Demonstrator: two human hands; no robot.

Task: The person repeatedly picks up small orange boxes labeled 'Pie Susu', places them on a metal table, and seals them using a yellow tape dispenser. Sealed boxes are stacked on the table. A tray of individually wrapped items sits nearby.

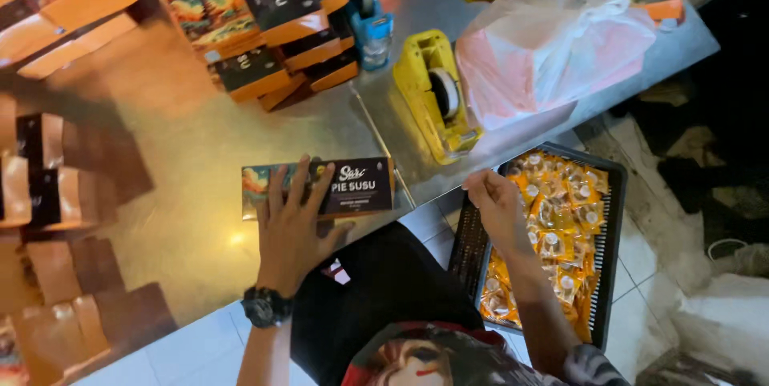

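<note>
My left hand (pixel 290 230) lies spread flat on the dark box (pixel 320 187) on the worktop (pixel 192 154), its long axis running crosswise under my fingers. My right hand (pixel 495 208) pinches closed over the crate (pixel 610 218) of orange packets (pixel 561 226); contents unclear.

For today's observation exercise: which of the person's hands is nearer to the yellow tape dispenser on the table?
Right. The right hand hangs just below the yellow tape dispenser, over the edge of the black crate of packets. The left hand lies farther off, flat on the dark box.
</note>
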